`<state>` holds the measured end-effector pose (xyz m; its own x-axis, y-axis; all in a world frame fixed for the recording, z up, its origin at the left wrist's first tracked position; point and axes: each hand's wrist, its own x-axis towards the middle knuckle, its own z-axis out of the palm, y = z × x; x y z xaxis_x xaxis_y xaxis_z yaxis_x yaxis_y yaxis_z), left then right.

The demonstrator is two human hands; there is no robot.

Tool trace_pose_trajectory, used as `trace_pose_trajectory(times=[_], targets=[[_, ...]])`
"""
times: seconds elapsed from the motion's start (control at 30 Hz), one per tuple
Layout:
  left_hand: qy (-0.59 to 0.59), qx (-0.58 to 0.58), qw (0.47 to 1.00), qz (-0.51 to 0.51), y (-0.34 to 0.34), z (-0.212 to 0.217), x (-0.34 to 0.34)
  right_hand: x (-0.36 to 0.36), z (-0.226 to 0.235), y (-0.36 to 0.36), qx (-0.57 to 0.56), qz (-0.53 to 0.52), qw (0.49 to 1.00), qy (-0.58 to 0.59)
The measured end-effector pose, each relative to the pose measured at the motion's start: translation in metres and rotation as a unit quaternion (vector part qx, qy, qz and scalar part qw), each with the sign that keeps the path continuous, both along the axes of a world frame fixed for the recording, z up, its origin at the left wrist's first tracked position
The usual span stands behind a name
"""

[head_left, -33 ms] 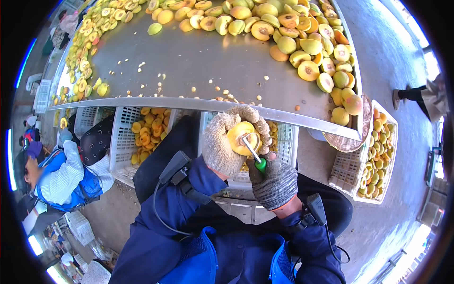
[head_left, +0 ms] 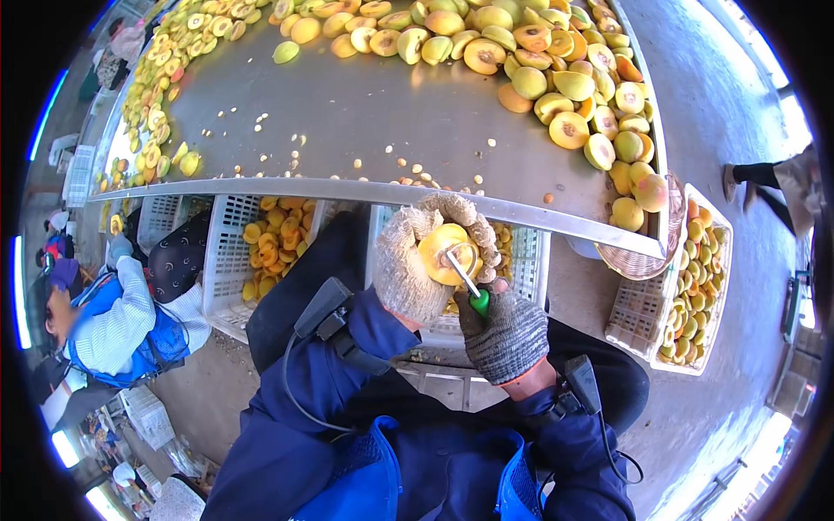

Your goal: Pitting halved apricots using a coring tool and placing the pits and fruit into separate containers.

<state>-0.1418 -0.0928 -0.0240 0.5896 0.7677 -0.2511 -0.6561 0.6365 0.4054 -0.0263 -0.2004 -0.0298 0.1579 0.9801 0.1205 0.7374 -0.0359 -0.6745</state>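
Observation:
My left hand (head_left: 408,269), in a thick cream knit glove, is wrapped round a yellow peach half (head_left: 437,252) with its cut face turned up. In a grey knit glove, my right hand (head_left: 506,334) grips a pitting tool (head_left: 479,301) by its green handle. The tool's slim metal shaft reaches up and left onto the middle of the peach half; its tip is at the hollow there. Both hands are just below the metal table's near edge, over a white crate (head_left: 534,265) holding more peach halves, which they partly hide.
Peach halves (head_left: 569,130) lie heaped along the metal table's (head_left: 287,104) far and right sides, with loose pits scattered nearer. Another crate of halves (head_left: 230,260) stands left of my legs. At the right are a wicker basket (head_left: 638,260) and a filled crate (head_left: 695,295). A co-worker (head_left: 130,321) sits left.
My hands, the peach half and the tool keep practically the same pose. The legs of a person walking at the far right have shifted, and the view has moved very slightly.

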Motion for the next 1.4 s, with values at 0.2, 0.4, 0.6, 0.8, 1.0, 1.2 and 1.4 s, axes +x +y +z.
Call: trace_pose_trajectory(times=[0.2,0.4,0.6,0.8,1.0,1.2,1.4], targets=[[0.182,0.142,0.969,0.088,-0.009,0.007,0.003,-0.004,-0.004,0.002,0.003,-0.014,1.000,-0.022],[0.089,0.091,0.988,0.085,-0.005,-0.004,0.004,-0.003,-0.006,0.005,0.007,-0.001,0.999,-0.034],[0.035,0.049,0.996,0.061,-0.005,-0.015,0.002,-0.012,-0.031,0.000,-0.021,-0.005,0.999,0.035],[0.056,0.007,0.996,0.064,-0.012,-0.048,-0.002,-0.015,-0.024,0.000,-0.087,0.035,0.991,0.094],[0.026,0.023,0.999,-0.030,0.000,-0.023,-0.003,0.007,0.009,0.002,-0.265,0.111,0.857,0.428],[0.030,0.039,0.998,-0.037,0.005,-0.050,-0.011,0.012,0.018,0.003,-0.331,0.108,0.780,0.520],[0.190,0.216,0.956,-0.056,0.009,-0.037,-0.011,0.013,0.017,0.002,-0.348,0.098,0.750,0.554]])
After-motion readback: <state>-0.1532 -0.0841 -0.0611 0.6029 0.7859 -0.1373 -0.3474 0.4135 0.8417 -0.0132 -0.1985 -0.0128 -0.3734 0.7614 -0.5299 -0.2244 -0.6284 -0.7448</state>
